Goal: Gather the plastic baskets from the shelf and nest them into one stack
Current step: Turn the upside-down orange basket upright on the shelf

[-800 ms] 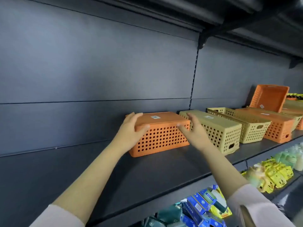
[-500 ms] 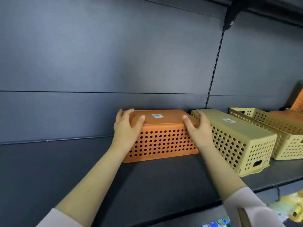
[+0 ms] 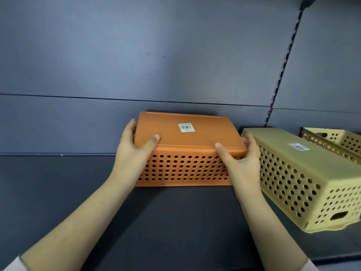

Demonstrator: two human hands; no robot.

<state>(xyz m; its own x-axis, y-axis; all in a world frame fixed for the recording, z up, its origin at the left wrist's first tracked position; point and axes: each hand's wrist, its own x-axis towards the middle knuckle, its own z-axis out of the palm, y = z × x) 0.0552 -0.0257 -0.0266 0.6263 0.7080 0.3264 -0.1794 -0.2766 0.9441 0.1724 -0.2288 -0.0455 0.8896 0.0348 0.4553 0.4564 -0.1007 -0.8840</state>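
Note:
An orange perforated basket [image 3: 185, 153] lies upside down on the dark shelf [image 3: 68, 192], its flat bottom up with a white barcode label. My left hand [image 3: 134, 153] clasps its left end, thumb on top. My right hand [image 3: 242, 161] clasps its right end, thumb on the top edge. Just to the right lies an upside-down yellow perforated basket [image 3: 298, 177], angled toward me. Another yellow basket [image 3: 336, 139] stands open side up at the far right, partly cut off by the frame.
A grey back panel [image 3: 156, 55] rises behind the baskets. A slotted metal upright [image 3: 283, 65] runs down it at the right. The shelf's front edge [image 3: 332, 260] shows at the lower right.
The view has moved closer and further left, dropping the right-hand baskets out of frame. Both hands have closed on the ends of the orange basket, thumbs now on top.

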